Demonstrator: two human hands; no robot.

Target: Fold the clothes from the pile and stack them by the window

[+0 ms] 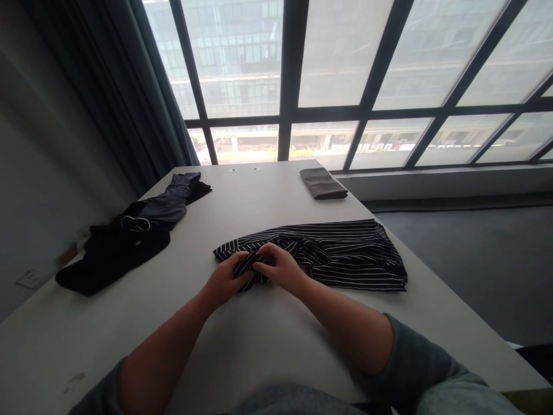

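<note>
A black garment with thin white stripes [349, 248] lies across the middle of the table, its wider end toward the right. Its exact kind is not clear from here. At its near left part the cloth is bunched up, and both hands pinch it there. My left hand [227, 279] is closed on a gathered fold, fingers partly hidden by the cloth. Close beside it, my right hand [276, 265] grips the same bunch between thumb and fingers. The rest of the garment spreads flat with some wrinkles.
Dark clothes, black and grey-blue, with a white drawstring [135, 223] lie heaped at the table's left edge. A folded grey cloth [323, 183] rests at the far right. Windows [242, 57] stand behind the white table [242, 202]; a dark curtain [129, 86] hangs left.
</note>
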